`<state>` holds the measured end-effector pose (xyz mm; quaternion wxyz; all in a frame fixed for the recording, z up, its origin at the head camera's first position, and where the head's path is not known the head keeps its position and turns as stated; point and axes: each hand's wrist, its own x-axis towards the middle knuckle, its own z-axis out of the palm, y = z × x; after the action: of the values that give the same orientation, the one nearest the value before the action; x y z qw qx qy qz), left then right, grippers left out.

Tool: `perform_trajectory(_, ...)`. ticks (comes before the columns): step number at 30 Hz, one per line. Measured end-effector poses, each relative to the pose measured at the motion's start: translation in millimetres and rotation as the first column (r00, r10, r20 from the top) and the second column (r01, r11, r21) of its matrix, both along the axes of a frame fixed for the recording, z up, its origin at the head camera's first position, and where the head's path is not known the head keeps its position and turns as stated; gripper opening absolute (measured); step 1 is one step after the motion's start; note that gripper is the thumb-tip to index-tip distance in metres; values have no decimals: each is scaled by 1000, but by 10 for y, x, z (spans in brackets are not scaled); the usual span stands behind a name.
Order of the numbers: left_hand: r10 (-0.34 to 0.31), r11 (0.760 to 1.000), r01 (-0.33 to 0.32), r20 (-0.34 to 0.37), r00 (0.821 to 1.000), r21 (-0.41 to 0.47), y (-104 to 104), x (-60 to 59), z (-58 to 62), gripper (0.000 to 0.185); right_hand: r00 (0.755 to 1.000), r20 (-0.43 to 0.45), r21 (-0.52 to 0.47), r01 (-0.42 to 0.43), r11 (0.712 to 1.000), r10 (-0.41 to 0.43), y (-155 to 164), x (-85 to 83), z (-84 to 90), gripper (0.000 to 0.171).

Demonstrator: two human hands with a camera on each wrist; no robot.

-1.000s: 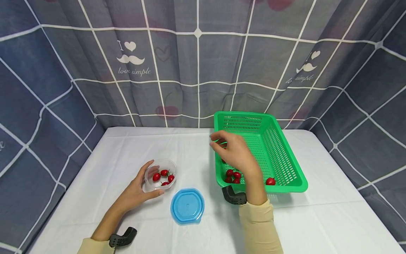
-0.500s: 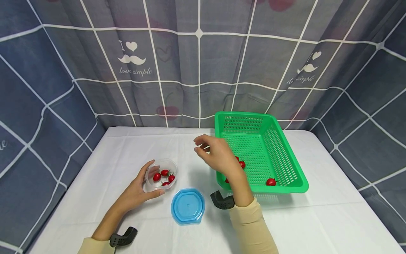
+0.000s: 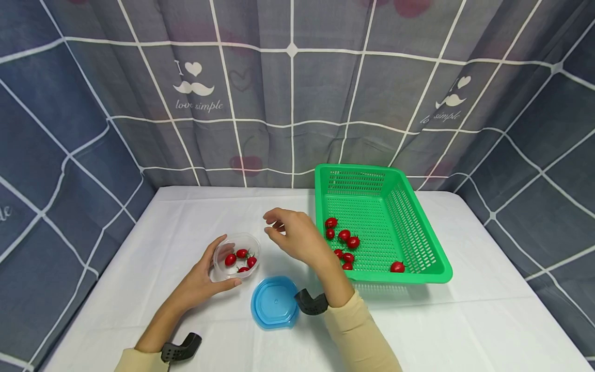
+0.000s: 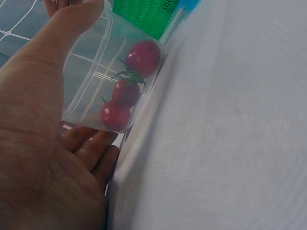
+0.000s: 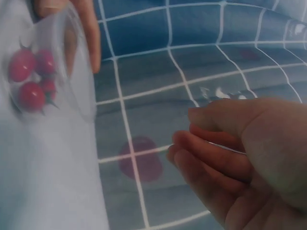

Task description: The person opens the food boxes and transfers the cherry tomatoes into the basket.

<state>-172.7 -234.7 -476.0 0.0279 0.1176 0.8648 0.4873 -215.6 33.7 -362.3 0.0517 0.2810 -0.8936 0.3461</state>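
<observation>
Left hand [image 3: 204, 279] cups the light, thin-walled tub [image 3: 235, 255] at 8 o'clock; right hand [image 3: 297, 238], fingers loosely curled, empty. Tomatoes [image 3: 239, 259] bruise easily: pinch gently.

Right hand [image 3: 297, 237] has swung left, out of the green basket [image 3: 418, 243], and now hovers beside the clear tub [image 3: 236, 256], uncovering the basket's tomatoes [image 3: 344, 243].

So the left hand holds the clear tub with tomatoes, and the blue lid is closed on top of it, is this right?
Not quite. The left hand does hold the clear tub with tomatoes in it, but the blue lid is off: it lies flat on the white table, beside the tub. The head view shows this.
</observation>
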Motion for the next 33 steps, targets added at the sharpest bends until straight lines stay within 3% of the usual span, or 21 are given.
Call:
perform_trajectory(8,-22,1000,22,-24,999,7,-26,-4,-23,107,999,10,82,-54,995,53,-250,26,-134,28)
perform_trajectory(21,-7,1000,7,-4,1000,-1,-23,19,-2,107,992,49,221,-122,968,114,-541,93,-372,33)
perform_trajectory(30,-6,1000,6,19,1000,-4,-35,25,8,107,988,9,245,-154,957,156,-652,131,-483,3)
perform_trajectory(33,-8,1000,8,18,1000,3,-39,25,6,107,989,3,246,-144,959,148,-675,141,-495,3)
